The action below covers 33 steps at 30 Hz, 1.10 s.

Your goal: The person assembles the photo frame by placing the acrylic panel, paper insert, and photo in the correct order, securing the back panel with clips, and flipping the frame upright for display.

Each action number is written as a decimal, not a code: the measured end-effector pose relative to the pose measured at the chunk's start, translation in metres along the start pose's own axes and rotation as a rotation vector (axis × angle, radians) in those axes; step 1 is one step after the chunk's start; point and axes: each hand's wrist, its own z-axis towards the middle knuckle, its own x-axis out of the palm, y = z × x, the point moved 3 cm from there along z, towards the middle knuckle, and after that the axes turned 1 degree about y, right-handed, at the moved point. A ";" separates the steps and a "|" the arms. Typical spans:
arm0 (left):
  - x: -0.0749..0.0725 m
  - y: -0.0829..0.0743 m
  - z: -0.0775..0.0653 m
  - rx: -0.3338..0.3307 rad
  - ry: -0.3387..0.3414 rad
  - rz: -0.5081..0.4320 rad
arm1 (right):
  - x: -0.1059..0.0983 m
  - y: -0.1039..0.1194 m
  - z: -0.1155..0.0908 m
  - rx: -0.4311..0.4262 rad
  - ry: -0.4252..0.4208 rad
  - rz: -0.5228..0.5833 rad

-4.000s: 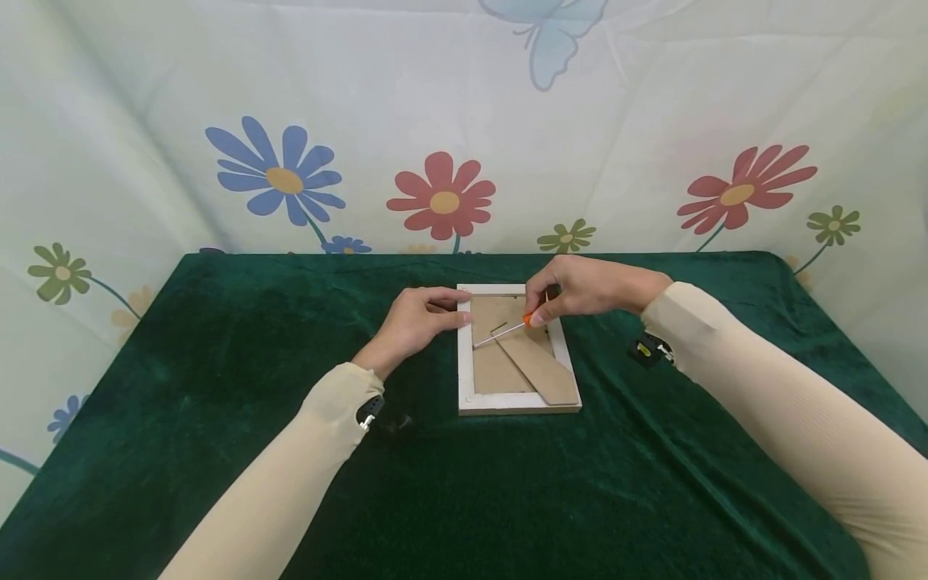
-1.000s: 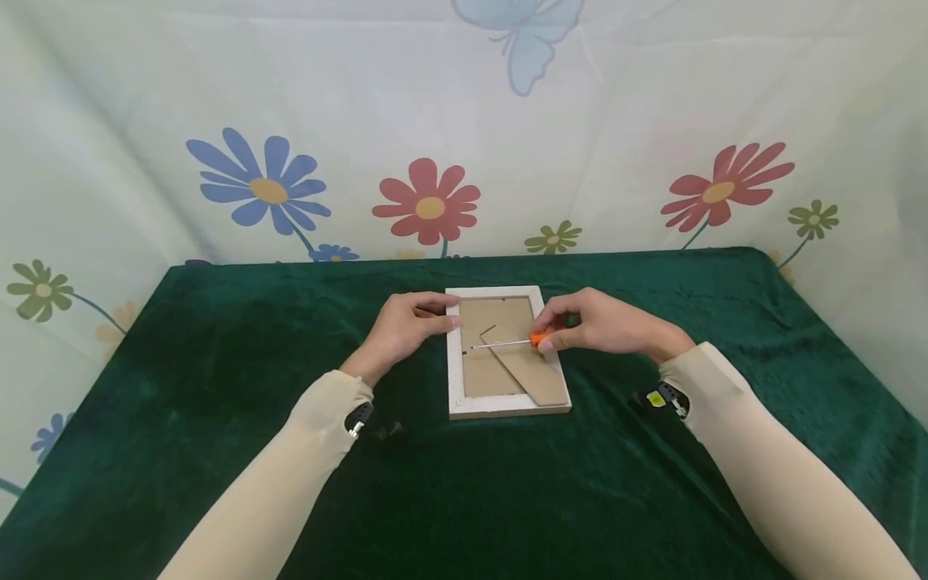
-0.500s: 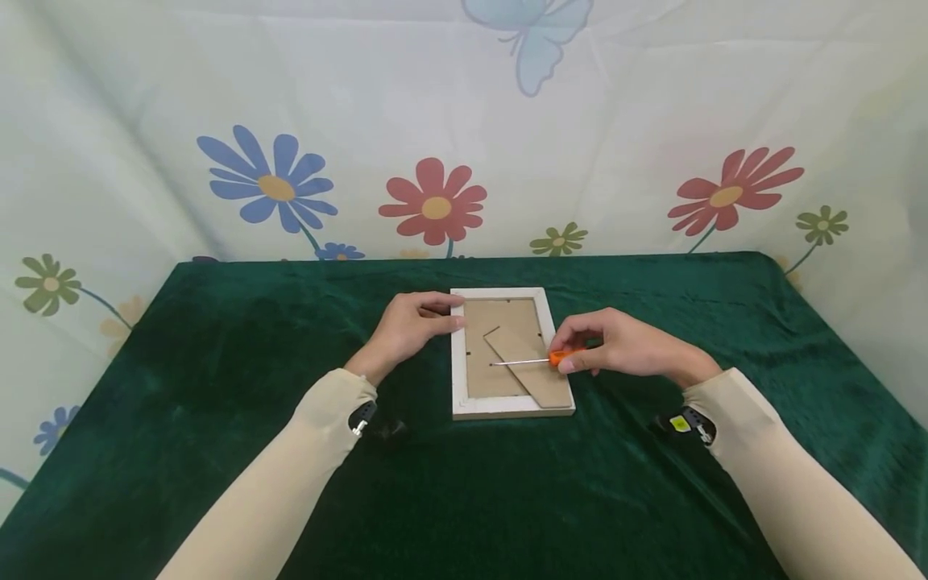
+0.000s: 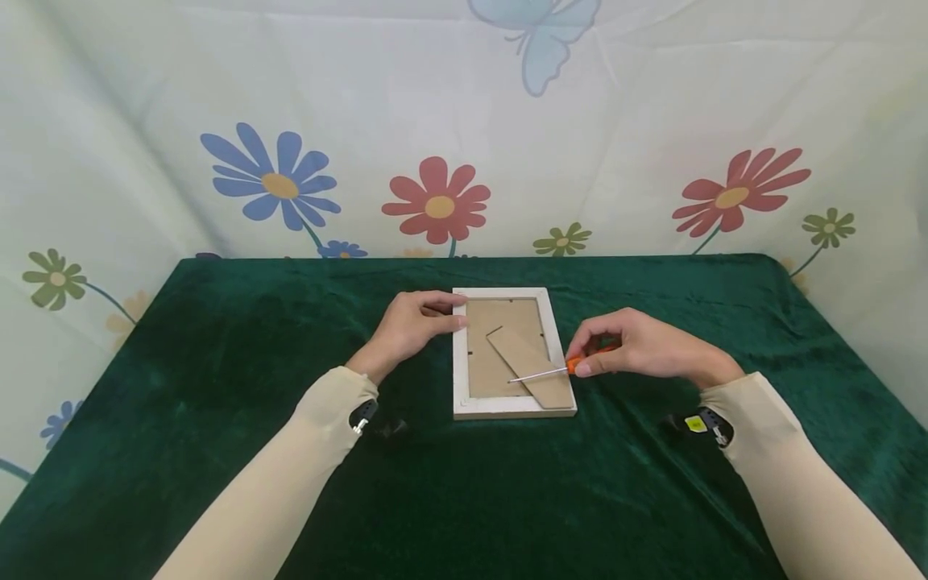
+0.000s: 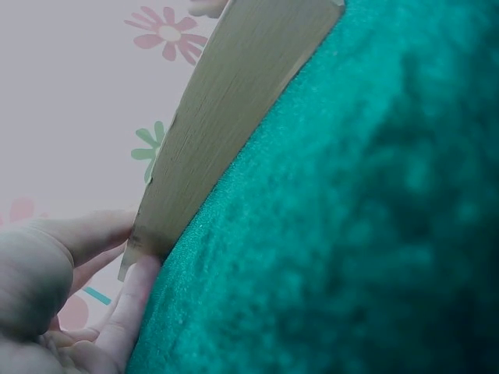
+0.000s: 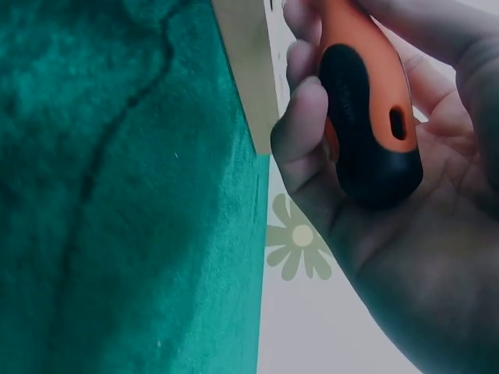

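Note:
A white picture frame (image 4: 461,370) lies face down on the green cloth, its brown backing board (image 4: 482,377) up. An angled easel stand (image 4: 540,366) lies against the board, and small dark tabs show at the board's edges. My left hand (image 4: 409,326) holds the frame's far left side; in the left wrist view its thumb and fingers (image 5: 129,308) are around the frame's wooden edge. My right hand (image 4: 634,346) grips a screwdriver with an orange and black handle (image 6: 370,117). The screwdriver's thin metal shaft (image 4: 538,374) crosses the stand, its tip close over the lower part of the board.
Dark green velvet cloth (image 4: 290,467) covers the table around the frame. Behind the table's far edge hangs a pale curtain (image 4: 616,121) printed with flowers and a butterfly. A small camera (image 4: 696,423) is strapped to my right wrist.
My right hand has moved right and toward me, drawing the screwdriver tip from the board's left edge to its lower part. The left hand keeps its hold on the frame.

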 end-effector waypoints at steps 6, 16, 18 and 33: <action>0.002 0.002 0.001 -0.005 0.002 -0.005 | -0.004 -0.001 -0.004 -0.002 0.005 -0.003; 0.001 0.001 0.000 -0.013 -0.002 -0.009 | -0.005 -0.003 -0.007 -0.004 0.033 0.006; 0.001 0.001 0.000 -0.012 0.000 -0.008 | -0.005 -0.003 -0.007 -0.009 0.044 0.009; 0.001 -0.001 0.000 -0.012 0.004 -0.007 | -0.003 -0.002 -0.006 -0.027 0.068 -0.003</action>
